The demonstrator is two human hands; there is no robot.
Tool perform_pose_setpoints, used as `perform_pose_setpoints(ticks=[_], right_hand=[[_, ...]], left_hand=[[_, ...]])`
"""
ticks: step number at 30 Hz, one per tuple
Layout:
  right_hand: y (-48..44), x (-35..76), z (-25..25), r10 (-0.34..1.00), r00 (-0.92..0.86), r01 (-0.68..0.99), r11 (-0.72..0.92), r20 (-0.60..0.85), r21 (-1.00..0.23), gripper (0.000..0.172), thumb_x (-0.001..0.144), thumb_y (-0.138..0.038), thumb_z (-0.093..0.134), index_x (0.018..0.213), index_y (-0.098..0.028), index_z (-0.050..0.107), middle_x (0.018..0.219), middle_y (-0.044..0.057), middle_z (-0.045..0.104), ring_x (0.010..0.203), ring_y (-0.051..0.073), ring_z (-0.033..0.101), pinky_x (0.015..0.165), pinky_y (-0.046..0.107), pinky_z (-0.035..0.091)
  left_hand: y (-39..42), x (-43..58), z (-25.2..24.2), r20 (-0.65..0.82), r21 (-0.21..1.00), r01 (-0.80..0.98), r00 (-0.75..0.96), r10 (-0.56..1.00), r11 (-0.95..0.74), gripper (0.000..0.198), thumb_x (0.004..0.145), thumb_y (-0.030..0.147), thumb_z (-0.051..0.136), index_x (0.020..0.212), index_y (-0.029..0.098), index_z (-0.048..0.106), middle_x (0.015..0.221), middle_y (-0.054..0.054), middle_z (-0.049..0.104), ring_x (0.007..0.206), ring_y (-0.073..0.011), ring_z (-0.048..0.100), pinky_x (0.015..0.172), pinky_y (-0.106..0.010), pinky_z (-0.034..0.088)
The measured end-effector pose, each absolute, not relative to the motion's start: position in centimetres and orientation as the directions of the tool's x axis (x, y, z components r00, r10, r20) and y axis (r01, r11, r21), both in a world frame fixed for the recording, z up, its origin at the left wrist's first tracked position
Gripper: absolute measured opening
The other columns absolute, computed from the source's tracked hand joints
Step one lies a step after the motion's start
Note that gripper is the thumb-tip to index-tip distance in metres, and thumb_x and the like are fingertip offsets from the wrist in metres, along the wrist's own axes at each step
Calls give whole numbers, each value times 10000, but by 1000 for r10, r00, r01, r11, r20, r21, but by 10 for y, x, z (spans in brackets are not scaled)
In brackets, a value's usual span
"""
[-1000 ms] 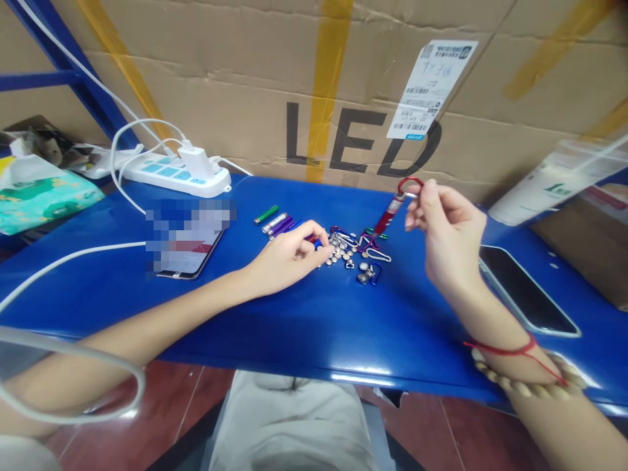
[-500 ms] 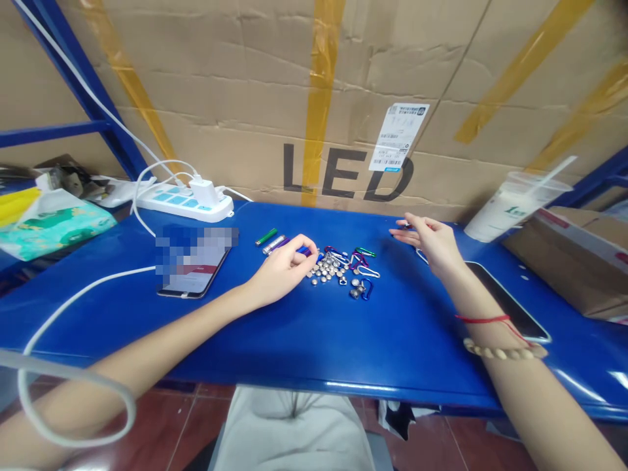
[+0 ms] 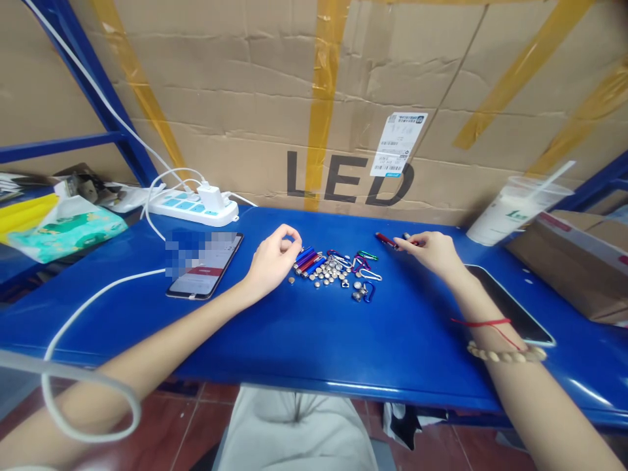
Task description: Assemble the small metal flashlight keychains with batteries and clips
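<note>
My left grip (image 3: pixel 273 256) hovers just above the middle of the desk (image 3: pixel 314 340), thumb and forefinger pinched shut. Anything between them is too small to make out. My right grip (image 3: pixel 428 251) lies right of the middle, towards the back edge, and its fingertips are closed on a red tube (image 3: pixel 385 240) that points left, low over the desk. Between the two grips lies a heap of round silver cells (image 3: pixel 331 272) mixed with coloured clips (image 3: pixel 366 256). A few coloured tubes (image 3: pixel 307 258) lie just beside my left fingers. To the left a phone (image 3: pixel 205 267) lies flat with part of its screen blurred, and a white cable (image 3: pixel 98 296) runs from it off the front edge. A power strip (image 3: pixel 192 207) sits at the back left. Beyond it is a tissue pack (image 3: pixel 66 229), off the desk's left end. A big cardboard box (image 3: pixel 235 104) marked LED walls off the back edge. At the back right corner stands a plastic cup (image 3: pixel 513 210) with a straw. A dark slab (image 3: pixel 510 306) lies beside my right forearm, which covers part of it. A brown box (image 3: pixel 574 265) at the right end is cut off by the frame.
</note>
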State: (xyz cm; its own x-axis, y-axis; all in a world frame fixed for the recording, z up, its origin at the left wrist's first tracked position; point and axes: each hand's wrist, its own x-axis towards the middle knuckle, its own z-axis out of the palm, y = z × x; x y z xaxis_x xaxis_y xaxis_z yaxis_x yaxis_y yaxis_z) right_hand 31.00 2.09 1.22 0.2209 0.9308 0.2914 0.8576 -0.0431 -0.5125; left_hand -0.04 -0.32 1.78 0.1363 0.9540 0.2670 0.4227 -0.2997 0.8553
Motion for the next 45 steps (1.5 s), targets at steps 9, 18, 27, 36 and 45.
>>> perform_pose_setpoints(ticks=[9, 18, 27, 36, 45], right_hand=[[15, 308, 15, 886, 382, 923, -353, 264, -151, 252, 703, -394, 666, 844, -202, 745, 781, 136, 688, 731, 306, 627, 511, 322, 372], [13, 305, 19, 889, 383, 924, -365, 251, -114, 334, 699, -479, 644, 870, -204, 723, 829, 115, 681, 811, 315, 621, 574, 340, 422], [21, 303, 6, 963, 185, 983, -185, 195, -17, 247, 792, -286, 538, 946, -220, 719, 1043, 73, 666, 916, 257, 617, 664, 305, 442], [17, 300, 8, 926, 332, 940, -341, 183, 24, 284, 765, -376, 563, 835, -164, 739, 839, 143, 679, 785, 296, 636, 598, 352, 440], [0, 260, 17, 831, -298, 833, 467, 470, -298, 172, 791, -300, 584, 890, -207, 691, 871, 48, 678, 759, 178, 627, 698, 295, 470]], left_hand=[[-5, 0, 18, 246, 844, 451, 154, 957, -290, 24, 773, 228, 461, 763, 210, 473, 436, 103, 399, 395, -88, 425, 472, -197, 282], [-2, 0, 16, 272, 805, 517, 118, 955, -293, 48, 775, 235, 452, 776, 216, 496, 467, 89, 448, 435, -108, 463, 504, -213, 307], [-3, 0, 15, 279, 790, 530, 136, 951, -307, 60, 770, 224, 450, 791, 216, 506, 468, 90, 460, 433, -106, 463, 501, -217, 302], [0, -1, 15, 290, 560, 758, 200, 936, -335, 98, 759, 284, 548, 822, 212, 571, 600, 30, 569, 684, -175, 542, 601, -262, 374], [-2, 3, 1, 296, 306, 815, 409, 863, -491, 240, 753, 447, 605, 835, 235, 683, 867, -52, 563, 966, -254, 509, 732, -347, 463]])
